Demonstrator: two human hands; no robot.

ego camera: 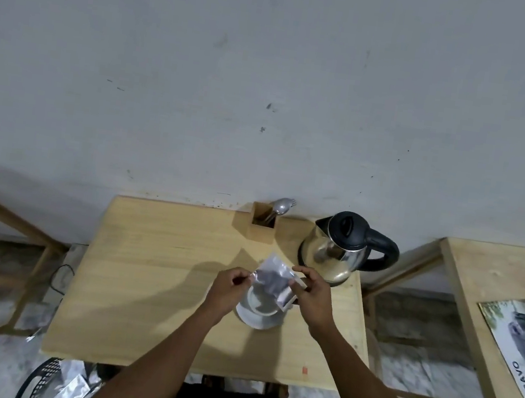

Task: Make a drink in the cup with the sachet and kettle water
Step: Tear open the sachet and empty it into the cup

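Note:
A clear sachet (272, 278) with dark powder inside is held above a white cup (262, 302) that stands on a white saucer (257, 320). My left hand (229, 289) pinches the sachet's left edge. My right hand (311, 297) grips its right end, fingers closed on it. The sachet hides part of the cup's mouth. A steel kettle (334, 253) with a black lid and handle stands at the back right of the wooden table (149, 284), just beyond my right hand.
A wooden holder (262, 227) with a spoon and fork stands at the table's back edge by the wall. A second table (486, 315) with a printed sheet is to the right. A black basket (40, 376) with foil wrappers sits on the floor at lower left.

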